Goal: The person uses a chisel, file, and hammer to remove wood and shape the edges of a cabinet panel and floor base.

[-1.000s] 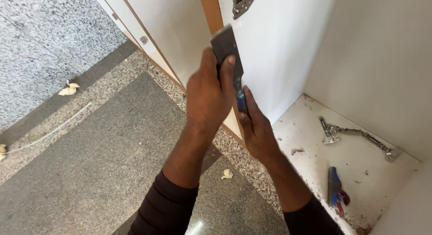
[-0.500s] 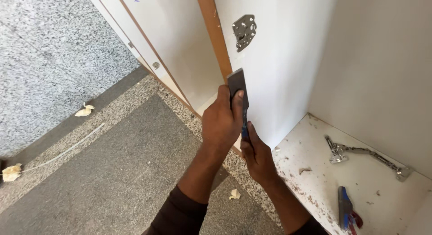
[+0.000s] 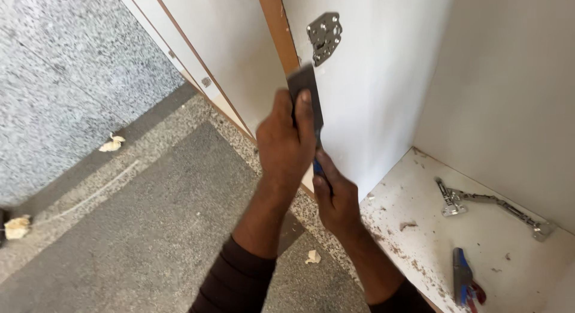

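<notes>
Against the cabinet panel edge (image 3: 281, 37), left hand (image 3: 286, 146) fingers pressed together flat on dark scraper blade (image 3: 304, 85), right hand (image 3: 336, 200) fist curled round its blue handle (image 3: 318, 167) below. Metal hinge plate (image 3: 324, 35) just above blade. Hinge arm (image 3: 488, 204) and pliers (image 3: 464, 284) lie on dusty cabinet floor (image 3: 419, 241); paper scraps (image 3: 111, 144) on stone floor.

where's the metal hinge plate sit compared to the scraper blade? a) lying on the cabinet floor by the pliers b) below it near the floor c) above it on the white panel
c: the metal hinge plate is fixed to the white panel, just above the scraper blade that the left hand presses against the panel.
</notes>
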